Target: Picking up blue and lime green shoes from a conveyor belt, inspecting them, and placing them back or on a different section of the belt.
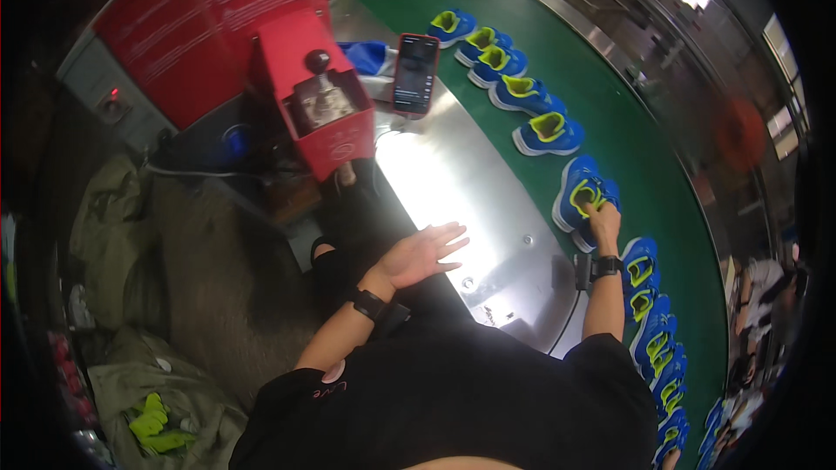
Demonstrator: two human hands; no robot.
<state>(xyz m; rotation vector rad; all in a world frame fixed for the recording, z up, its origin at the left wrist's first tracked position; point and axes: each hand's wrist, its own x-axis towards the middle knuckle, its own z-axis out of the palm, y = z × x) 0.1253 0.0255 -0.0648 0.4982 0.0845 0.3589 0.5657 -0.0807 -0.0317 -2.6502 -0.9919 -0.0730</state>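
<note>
Head view: frame right, your right hand (605,224) grips a blue shoe (571,185) (left hand (418,258) spread open); likely pickup, lift steadily!

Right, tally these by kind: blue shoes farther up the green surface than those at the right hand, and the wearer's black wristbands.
Blue shoes beyond the right hand: 5
Black wristbands: 2
Total: 7
</note>
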